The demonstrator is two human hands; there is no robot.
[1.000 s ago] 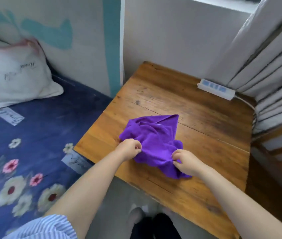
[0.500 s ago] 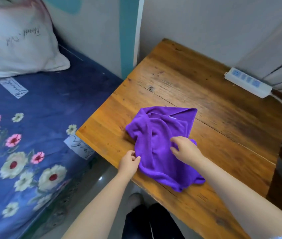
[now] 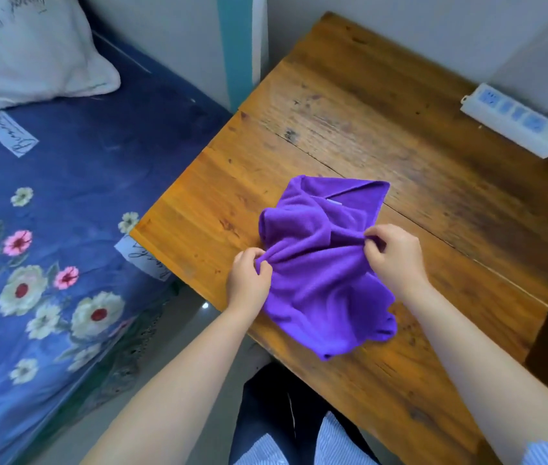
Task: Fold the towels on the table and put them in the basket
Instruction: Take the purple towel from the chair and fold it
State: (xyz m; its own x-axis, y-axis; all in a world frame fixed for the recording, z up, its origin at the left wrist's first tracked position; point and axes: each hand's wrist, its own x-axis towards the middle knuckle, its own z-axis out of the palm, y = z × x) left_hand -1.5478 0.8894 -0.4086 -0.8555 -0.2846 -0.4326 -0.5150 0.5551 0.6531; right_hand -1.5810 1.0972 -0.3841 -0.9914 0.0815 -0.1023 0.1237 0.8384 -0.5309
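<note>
A purple towel (image 3: 319, 273) lies crumpled on the wooden table (image 3: 349, 129), near its front left corner. My left hand (image 3: 247, 280) pinches the towel's left edge. My right hand (image 3: 395, 256) pinches the cloth on its right side, and the stretch between the two hands is pulled taut. The towel's far part lies folded flat, with a small white label showing. No basket is in view.
A white power strip (image 3: 514, 120) lies at the table's far right, by the wall. To the left stands a bed with a blue flowered sheet (image 3: 48, 246) and a white pillow (image 3: 24, 52). A narrow strip of floor separates bed and table.
My left hand has come up from the table's front edge and taken the towel's left edge. My right hand has shifted right and now pinches the cloth. The camera has tilted further down.
</note>
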